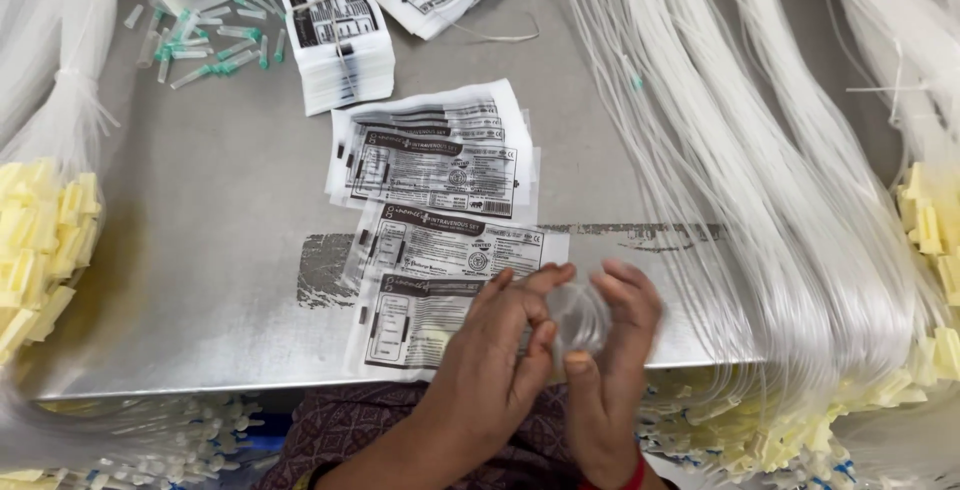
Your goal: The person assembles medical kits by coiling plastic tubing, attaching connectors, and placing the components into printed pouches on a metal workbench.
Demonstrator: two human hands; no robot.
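At the far left a bundle of clear tubing ends in a cluster of pale yellow clips [40, 240] that hangs over the edge of the grey metal table [200, 250]. Further back on the table lie loose green-capped needles [205, 45], and beside them a banded stack of printed pouches [335, 30]. Toward the middle, flat printed pouches [440, 200] are spread in overlapping rows running down to the near edge. The left hand [500, 350] rests over the lowest pouch, its fingers curled inward and their tips touching a small coil of clear tubing [578, 318]. That coil sits between the two hands, just above the table's near edge, blurred so its exact shape is hard to tell. The right hand [618, 350] closes on the coil from the other side, fingers bent over its top and thumb below; a red band shows at the wrist. To the right, long hanks of clear tubing [760, 170] drape across the table, ending in more yellow clips [930, 220].
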